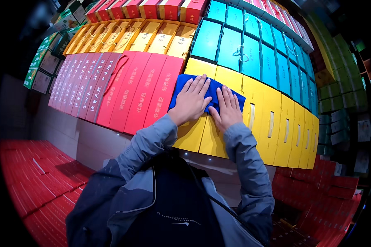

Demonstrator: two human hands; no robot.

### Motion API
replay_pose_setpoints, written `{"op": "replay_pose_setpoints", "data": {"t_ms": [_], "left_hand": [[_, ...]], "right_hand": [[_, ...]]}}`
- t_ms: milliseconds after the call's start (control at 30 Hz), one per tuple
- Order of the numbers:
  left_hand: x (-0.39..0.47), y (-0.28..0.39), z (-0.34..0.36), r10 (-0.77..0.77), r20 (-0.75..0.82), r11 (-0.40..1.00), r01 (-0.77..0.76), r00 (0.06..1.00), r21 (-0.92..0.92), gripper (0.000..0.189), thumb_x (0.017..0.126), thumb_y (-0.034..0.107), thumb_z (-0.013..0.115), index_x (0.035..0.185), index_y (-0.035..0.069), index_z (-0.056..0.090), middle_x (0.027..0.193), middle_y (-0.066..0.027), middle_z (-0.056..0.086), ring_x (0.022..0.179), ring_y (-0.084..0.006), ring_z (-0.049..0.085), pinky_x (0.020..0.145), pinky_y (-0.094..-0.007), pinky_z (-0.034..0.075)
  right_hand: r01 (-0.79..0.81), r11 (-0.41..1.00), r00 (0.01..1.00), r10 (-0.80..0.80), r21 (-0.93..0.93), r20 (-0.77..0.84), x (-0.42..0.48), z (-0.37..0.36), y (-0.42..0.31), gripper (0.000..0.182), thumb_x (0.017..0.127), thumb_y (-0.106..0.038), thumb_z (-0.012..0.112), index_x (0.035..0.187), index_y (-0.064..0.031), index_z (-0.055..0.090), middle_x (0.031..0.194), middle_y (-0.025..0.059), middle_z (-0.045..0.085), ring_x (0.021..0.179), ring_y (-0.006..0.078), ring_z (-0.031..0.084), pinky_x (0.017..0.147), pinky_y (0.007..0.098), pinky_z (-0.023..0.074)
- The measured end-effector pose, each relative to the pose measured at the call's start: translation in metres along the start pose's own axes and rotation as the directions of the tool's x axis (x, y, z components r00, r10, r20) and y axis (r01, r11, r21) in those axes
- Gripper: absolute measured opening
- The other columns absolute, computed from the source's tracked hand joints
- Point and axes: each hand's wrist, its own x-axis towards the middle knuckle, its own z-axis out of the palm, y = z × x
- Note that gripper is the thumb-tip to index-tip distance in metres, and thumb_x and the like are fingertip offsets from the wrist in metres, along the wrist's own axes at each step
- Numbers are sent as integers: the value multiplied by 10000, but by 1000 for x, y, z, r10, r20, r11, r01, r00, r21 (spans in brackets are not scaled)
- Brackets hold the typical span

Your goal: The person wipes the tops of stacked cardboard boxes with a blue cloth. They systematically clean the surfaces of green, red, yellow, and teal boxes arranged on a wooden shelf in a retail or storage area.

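A folded blue cloth (215, 89) lies spread over the tops of several yellow gift boxes (266, 123) standing side by side. My left hand (191, 100) presses flat on the cloth's left half, fingers pointing away from me. Flat on its right half rests my right hand (226, 108), thumb towards the left one. Neither hand is gripping; a small ridge of cloth shows between them. Pale strap handles are visible on the yellow boxes to the right. Just left of the cloth stand red boxes (154, 89) with printed writing.
Mauve boxes (80, 83) continue the row leftward. Behind are orange boxes (151, 35) and teal boxes (249, 51) with cord handles. Red boxes (43, 176) fill the lower left, and more red boxes (315, 191) sit lower right. Green cartons (44, 64) are stacked far left.
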Motion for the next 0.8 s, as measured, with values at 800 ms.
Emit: {"op": "replay_pose_setpoints", "data": {"t_ms": [800], "left_hand": [[40,-26,12,-35,178,998,24,983,60,618,1069,416,288,1591,94,211,1657,-100,204,1537,-238,159,1241,-425,101]], "right_hand": [[-173,978,982,181,-118,60,49,20,21,777,970,-616,419,1579,-161,260,1651,91,219,1537,245,155,1243,424,80]]}}
